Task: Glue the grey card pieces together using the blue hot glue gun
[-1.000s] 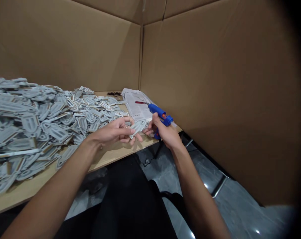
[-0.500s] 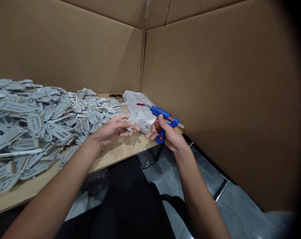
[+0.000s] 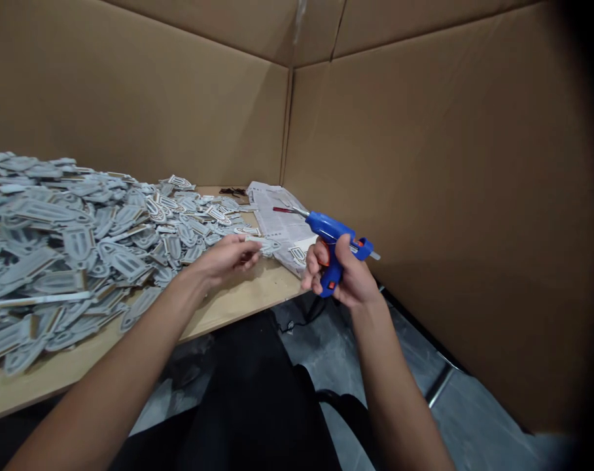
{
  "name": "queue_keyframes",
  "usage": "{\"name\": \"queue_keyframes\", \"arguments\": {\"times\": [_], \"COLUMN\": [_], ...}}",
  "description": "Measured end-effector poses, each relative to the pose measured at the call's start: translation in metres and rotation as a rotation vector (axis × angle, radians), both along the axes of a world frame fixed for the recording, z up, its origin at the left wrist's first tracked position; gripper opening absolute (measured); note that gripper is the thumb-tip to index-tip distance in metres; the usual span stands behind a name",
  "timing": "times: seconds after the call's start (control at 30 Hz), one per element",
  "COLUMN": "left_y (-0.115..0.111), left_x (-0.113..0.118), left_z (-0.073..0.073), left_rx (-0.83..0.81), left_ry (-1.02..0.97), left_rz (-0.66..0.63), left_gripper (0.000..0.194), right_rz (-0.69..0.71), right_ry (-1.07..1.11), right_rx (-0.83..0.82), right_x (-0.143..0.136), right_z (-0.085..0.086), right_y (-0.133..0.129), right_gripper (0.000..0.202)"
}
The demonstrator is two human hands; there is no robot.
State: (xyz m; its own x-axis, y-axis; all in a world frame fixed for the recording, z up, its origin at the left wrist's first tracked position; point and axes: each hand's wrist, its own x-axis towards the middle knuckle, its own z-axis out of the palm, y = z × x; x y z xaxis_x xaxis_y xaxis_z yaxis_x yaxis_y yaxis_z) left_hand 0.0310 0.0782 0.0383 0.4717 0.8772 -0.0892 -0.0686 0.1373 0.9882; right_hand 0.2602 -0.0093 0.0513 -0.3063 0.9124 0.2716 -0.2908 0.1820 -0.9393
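Note:
My right hand (image 3: 339, 271) is wrapped round the handle of a blue glue gun (image 3: 332, 229), fingers at its orange trigger. The gun's red-tipped metal nozzle points left, and a clear stick juts from its back end. Between the thumb and fingers of my left hand (image 3: 231, 256) is a thin grey-white pointed piece (image 3: 268, 245), held nearly flat just above the table's front edge. A large heap of similar grey-white pieces (image 3: 123, 255), some edged in brown, covers the table to the left of my hands.
Printed paper (image 3: 272, 209) lies at the table's back corner, with a striped piece (image 3: 297, 255) on it. Dark strands (image 3: 233, 192) lie behind the heap. Cardboard walls (image 3: 424, 163) rise behind and to the right of the wooden table (image 3: 243, 294). A cable hangs below the edge.
The piece in my left hand has tipped from raised to nearly flat. My right hand has moved slightly right and down with the glue gun, its fingers now round the trigger.

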Motion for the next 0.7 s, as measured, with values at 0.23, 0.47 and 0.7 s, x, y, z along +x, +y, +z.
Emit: {"name": "queue_keyframes", "arguments": {"times": [0.23, 0.47, 0.7], "left_y": [-0.002, -0.008, -0.005], "left_x": [0.001, 0.005, 0.004], "left_z": [0.004, 0.006, 0.004], "left_rx": [0.074, 0.117, 0.243], "left_ry": [-0.16, -0.27, -0.126], "left_rz": [0.134, 0.023, 0.107], "left_gripper": [0.024, 0.02, 0.013], "right_rz": [0.199, 0.219, -0.021], "right_ry": [0.038, 0.069, -0.139], "right_rx": [-0.036, -0.038, 0.037], "right_x": [0.004, 0.006, 0.0], "right_z": [0.001, -0.001, -0.006], "right_y": [-0.006, -0.003, 0.002], "right_gripper": [0.068, 0.066, 0.055]}}
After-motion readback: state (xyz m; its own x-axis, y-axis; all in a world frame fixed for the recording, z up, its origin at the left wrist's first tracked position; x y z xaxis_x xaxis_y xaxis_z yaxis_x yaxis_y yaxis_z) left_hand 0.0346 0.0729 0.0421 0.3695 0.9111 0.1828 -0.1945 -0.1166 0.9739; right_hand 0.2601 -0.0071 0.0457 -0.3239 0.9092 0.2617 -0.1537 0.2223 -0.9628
